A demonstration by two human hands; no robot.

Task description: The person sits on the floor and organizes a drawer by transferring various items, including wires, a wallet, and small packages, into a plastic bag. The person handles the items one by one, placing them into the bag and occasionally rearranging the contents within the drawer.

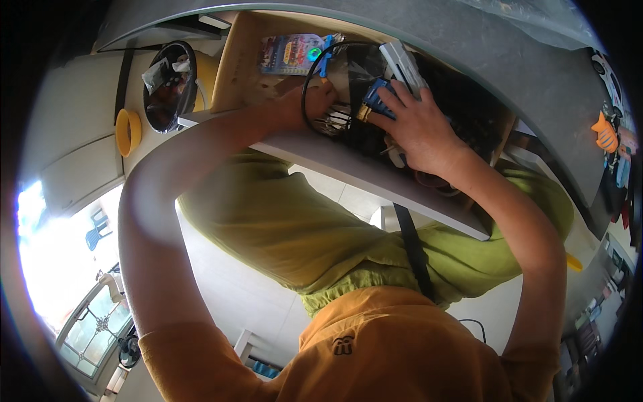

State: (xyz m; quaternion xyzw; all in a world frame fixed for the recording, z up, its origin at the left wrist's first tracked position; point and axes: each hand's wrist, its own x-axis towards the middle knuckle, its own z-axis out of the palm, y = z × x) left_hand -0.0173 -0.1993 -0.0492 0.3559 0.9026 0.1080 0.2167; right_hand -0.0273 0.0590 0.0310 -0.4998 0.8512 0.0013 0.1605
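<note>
Both hands reach into an open wooden drawer (234,75). Towards its left part, my left hand (309,103) is bent down beside a bundle of thin metallic pieces (335,120) and the lower end of a blue item (326,60); whether it grips anything is unclear. A black cable (304,95) loops over it. My right hand (417,120) lies with spread fingers on a blue object with gold-coloured ends (378,98) and against a light grey plastic device (403,65); its grip is hidden. A colourful printed plastic packet (292,54) lies at the drawer's back left.
The drawer's white front panel (361,166) crosses above the lap. A grey tabletop (527,95) overhangs its far side. Left of it are a black-lined bin (193,85) and a yellow tape roll (128,132). An orange fish-shaped item (606,133) and a toy car (607,80) are far right.
</note>
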